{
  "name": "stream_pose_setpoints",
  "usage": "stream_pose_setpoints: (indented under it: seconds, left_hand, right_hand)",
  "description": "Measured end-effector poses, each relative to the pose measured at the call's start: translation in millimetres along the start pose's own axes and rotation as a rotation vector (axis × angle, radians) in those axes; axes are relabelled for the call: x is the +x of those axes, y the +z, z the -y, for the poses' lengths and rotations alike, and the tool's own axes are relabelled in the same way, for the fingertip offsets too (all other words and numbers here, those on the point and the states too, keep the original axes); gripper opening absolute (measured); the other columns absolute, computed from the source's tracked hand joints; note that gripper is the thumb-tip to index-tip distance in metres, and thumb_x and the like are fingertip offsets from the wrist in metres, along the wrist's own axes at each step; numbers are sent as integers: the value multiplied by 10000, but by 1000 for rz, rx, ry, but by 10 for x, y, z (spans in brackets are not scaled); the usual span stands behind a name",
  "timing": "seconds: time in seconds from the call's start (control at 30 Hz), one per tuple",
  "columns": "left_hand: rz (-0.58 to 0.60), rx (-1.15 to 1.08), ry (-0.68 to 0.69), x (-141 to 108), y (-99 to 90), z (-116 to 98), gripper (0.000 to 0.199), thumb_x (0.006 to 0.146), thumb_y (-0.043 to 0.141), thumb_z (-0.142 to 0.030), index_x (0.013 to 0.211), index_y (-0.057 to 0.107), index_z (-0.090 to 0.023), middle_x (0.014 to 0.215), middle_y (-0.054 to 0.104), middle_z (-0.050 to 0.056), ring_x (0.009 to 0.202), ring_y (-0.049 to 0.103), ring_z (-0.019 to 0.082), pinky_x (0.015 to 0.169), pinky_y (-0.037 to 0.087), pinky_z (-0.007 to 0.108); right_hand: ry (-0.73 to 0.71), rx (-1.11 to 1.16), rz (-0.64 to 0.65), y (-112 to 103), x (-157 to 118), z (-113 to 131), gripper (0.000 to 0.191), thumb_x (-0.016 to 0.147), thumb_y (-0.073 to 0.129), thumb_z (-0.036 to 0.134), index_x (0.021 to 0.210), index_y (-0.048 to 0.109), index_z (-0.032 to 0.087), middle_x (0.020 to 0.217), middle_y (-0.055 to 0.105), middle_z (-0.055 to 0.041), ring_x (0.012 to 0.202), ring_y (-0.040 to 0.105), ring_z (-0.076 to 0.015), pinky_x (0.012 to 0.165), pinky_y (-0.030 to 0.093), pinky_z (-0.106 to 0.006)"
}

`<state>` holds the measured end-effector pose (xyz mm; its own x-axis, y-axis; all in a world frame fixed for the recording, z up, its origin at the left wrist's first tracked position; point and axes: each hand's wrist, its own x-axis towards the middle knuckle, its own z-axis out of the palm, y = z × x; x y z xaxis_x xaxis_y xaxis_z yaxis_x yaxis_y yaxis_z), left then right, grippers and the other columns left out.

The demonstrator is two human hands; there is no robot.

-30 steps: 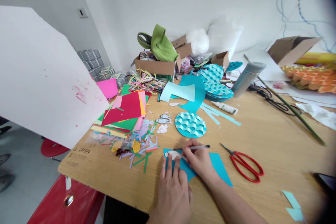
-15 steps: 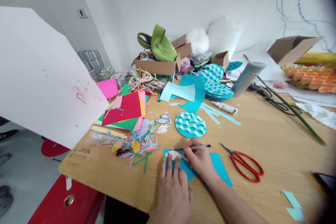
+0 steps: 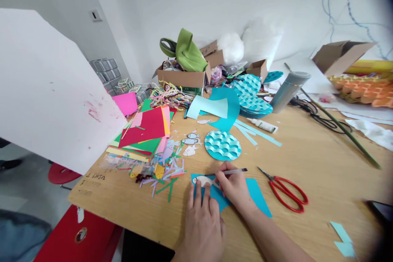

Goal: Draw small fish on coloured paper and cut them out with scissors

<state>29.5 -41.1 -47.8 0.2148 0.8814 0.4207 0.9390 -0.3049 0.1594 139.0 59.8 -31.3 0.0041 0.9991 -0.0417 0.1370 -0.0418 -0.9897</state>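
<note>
My left hand (image 3: 204,217) lies with its fingers stretched out, fingertips pressing a white paper fish (image 3: 200,179) onto a sheet of blue paper (image 3: 256,196). My right hand (image 3: 231,186) grips a pen (image 3: 235,171), its tip by the upper edge of the fish. The fish's tail end is partly covered by my right fingers. Just beyond my hands is a round blue disc (image 3: 222,145) with wavy light strips. Several small paper fish (image 3: 190,141) lie to its left. Red-handled scissors (image 3: 287,190) rest to the right of the blue sheet.
Coloured paper sheets (image 3: 144,129) and paper scraps (image 3: 167,180) cover the table's left. A glue tube (image 3: 262,125), a grey flask (image 3: 290,92) and a long green stem (image 3: 340,129) lie or stand right. A filled cardboard box (image 3: 181,77) sits behind. A red stool (image 3: 70,237) is below left.
My hands, the pen and the paper fish have hardly moved. Blue-grey fabric has come into view at the lower left, beside the red stool.
</note>
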Motion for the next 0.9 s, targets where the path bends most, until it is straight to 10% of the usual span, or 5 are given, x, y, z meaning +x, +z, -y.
stream_pose_setpoints:
  seconds: [0.9]
  left_hand:
    - [-2,-11,-5,-2,-8,1,320,811,571,-233,1093,634,-95,1372,563,126,1356,407,355,1083,424,538]
  right_hand:
    - [54,30,122,-11,-13,-118,215,770,609,390,694,492,227,475,563,41,316,445,-93,305,337,-193]
